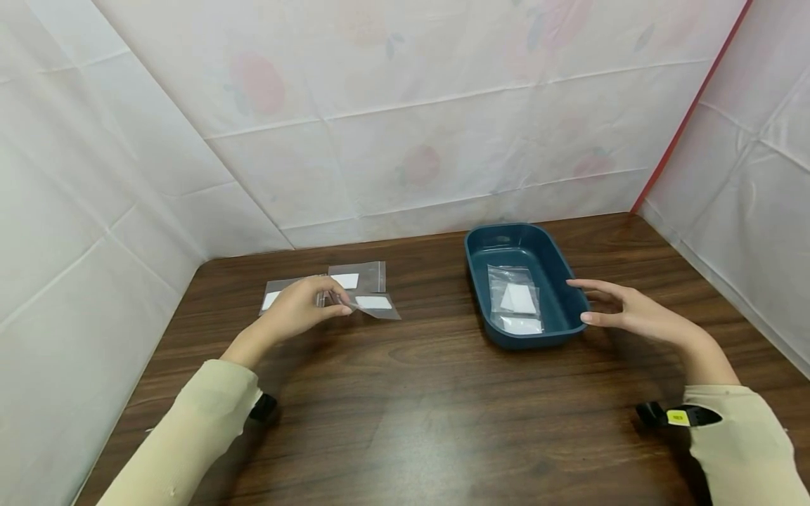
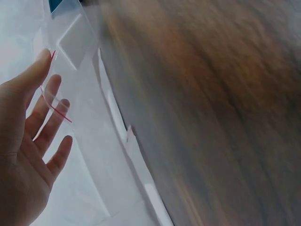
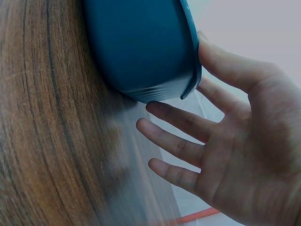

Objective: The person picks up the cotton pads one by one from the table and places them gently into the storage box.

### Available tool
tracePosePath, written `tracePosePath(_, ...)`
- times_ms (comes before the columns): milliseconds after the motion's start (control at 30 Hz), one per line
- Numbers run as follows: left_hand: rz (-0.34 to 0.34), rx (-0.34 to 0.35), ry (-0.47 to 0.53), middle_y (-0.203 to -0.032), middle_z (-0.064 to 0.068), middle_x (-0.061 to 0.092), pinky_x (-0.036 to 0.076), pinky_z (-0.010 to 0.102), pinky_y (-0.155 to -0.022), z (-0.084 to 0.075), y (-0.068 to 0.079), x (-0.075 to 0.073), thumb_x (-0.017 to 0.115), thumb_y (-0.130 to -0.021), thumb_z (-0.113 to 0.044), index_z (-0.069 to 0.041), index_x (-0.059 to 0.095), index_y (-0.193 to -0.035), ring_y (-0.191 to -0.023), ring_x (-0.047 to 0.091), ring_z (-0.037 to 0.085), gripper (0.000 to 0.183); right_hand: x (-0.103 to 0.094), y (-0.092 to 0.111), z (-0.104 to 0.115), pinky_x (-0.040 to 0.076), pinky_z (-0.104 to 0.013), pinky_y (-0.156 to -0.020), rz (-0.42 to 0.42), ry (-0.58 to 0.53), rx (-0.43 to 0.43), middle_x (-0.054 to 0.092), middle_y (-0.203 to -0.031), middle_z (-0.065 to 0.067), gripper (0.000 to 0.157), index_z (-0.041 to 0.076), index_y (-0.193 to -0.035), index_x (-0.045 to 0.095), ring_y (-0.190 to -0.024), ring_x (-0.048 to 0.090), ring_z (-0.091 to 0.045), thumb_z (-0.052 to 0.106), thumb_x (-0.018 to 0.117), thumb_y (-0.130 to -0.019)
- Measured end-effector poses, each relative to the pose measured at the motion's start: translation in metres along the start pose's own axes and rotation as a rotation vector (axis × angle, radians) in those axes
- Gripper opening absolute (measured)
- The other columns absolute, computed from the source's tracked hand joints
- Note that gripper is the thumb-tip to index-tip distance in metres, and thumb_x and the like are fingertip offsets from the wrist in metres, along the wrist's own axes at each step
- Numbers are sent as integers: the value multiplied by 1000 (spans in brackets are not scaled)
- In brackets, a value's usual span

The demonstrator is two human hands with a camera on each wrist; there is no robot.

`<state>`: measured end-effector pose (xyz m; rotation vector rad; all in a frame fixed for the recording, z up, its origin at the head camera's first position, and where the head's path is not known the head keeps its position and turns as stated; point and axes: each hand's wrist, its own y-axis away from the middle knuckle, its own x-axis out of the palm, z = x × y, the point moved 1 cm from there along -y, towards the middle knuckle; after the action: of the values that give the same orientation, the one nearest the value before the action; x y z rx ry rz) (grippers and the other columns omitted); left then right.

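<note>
My left hand (image 1: 302,303) pinches a clear zip bag (image 1: 375,303) by one edge, between thumb and fingertips. A white rectangle shows inside this bag; in the left wrist view its red seal line (image 2: 62,115) crosses the fingers. Two similar bags lie by that hand: one bag (image 1: 373,276) just behind it, another bag (image 1: 271,298) partly hidden by it. Over on the right, my right hand (image 1: 633,316) has its thumb and fingertips at the rim of a dark blue bin (image 1: 571,299). Its fingers are spread and fairly straight in the right wrist view (image 3: 235,136).
Inside the bin lie several clear bags (image 1: 520,299) with white pieces, overlapping each other. The dark wood table (image 1: 405,393) ends at a pale printed cloth (image 1: 380,154) at the back, with more pale cloth on both sides.
</note>
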<state>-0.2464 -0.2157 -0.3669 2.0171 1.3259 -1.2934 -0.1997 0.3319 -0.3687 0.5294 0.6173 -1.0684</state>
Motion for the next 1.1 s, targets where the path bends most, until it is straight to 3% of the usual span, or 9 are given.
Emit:
tracePosePath(233, -55, 3, -13, -94, -10, 68, 49, 42, -80, -9, -3, -3, 80, -85, -31, -25, 73, -95, -91, 65, 19, 14, 0, 0, 0, 32, -73, -97, -1, 1, 3, 30, -155, -24, 63, 14, -153, 37, -136, 32, -52, 29, 64, -98)
tracePosePath(467, -103, -10, -52, -98, -7, 68, 42, 38, -66, -20, -7, -7, 81, -84, -35, -26, 74, -98, -78, 56, 22, 18, 0, 0, -1, 33, -73, -96, -2, 9, 0, 31, -155, -24, 63, 14, -153, 37, -136, 33, -52, 29, 64, -98)
tracePosePath(700, -117, 4, -21, -107, -7, 69, 49, 46, -84, -31, -11, -8, 79, -85, -36, -27, 73, -99, -103, 62, 20, 17, 0, 0, -2, 33, -73, -96, -2, 5, 7, 31, -155, -24, 63, 15, -153, 37, -136, 33, -51, 29, 64, -98)
tracePosePath(1100, -180, 18, -3, -109, -10, 68, 48, 46, -89, -47, -17, -6, 78, -86, -37, -29, 72, -101, -109, 61, 17, 18, 0, 0, -2, 32, -74, -96, 1, -1, 3, 30, -155, -25, 63, 14, -153, 37, -136, 32, -53, 29, 64, -98)
